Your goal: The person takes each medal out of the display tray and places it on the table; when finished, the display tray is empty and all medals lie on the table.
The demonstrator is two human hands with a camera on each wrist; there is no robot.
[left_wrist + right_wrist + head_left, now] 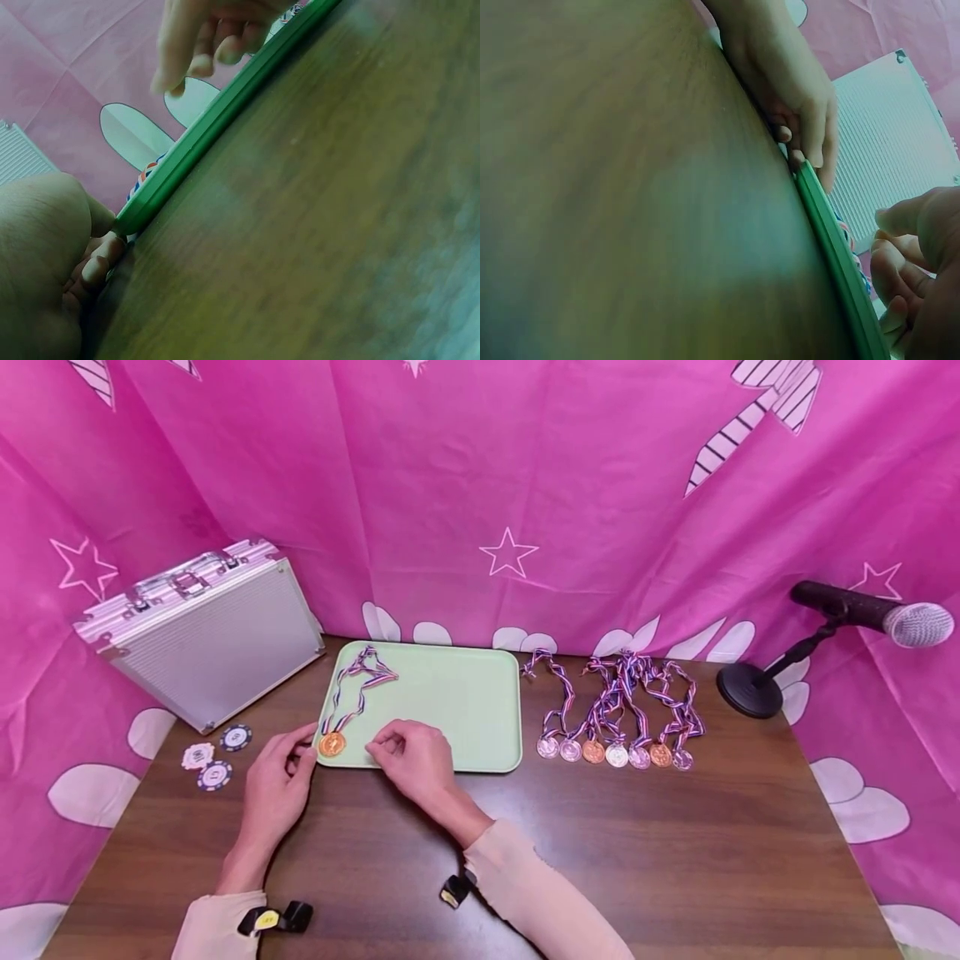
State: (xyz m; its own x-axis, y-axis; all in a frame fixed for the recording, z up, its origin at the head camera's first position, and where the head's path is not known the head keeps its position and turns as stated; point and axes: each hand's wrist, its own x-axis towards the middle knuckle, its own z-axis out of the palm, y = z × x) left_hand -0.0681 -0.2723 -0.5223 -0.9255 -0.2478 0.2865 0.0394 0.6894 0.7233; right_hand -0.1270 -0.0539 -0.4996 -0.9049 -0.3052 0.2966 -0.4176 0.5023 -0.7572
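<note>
A light green tray (pixel 480 710) lies on the table. On its left part rests a gold-coloured medal (pixel 332 744) at the near corner, with a striped red, white and blue ribbon (pixel 362 697) stretched away behind it. My left hand (pixel 281 777) grips that near left corner; in the left wrist view, the thumb meets the green rim (pixel 161 184) and the fingers curl beside it. Above the tray's front part hovers my right hand (pixel 416 760), its fingers loosely curled and nothing seen between them. The tray hides part of the left fingers.
Several medals (pixel 593 752) with tangled ribbons lie in a row right of the tray. A silver case (pixel 217 643) stands at the back left, with poker chips (pixel 215 775) before it. A microphone (pixel 855 610) on a stand is at the right. Behind hangs a pink curtain (pixel 450 485).
</note>
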